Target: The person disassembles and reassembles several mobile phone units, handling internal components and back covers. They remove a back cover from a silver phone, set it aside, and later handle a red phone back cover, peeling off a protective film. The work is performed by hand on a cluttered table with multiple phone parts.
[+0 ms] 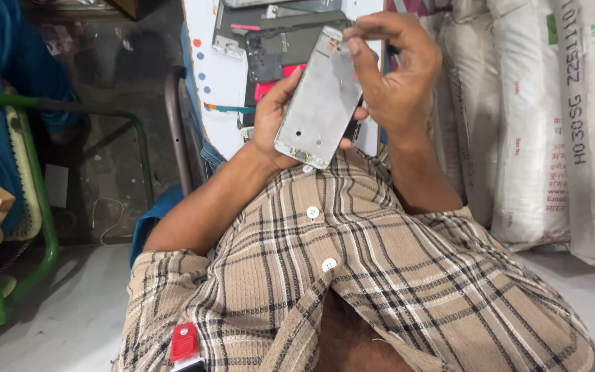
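Sacks (pixel 538 124), full and white, stand beside both hands, left hand (pixel 273 120) and right hand (pixel 397 76), closed on a silver phone frame (pixel 319 100).

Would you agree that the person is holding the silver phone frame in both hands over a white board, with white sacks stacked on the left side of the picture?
Not quite: the white sacks are stacked on the right side, as the head view shows. The left hand and right hand do hold the silver phone frame over the white board.

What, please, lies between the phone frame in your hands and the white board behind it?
In the head view, dark phone parts and a pink piece lie on the white board behind the phone frame.
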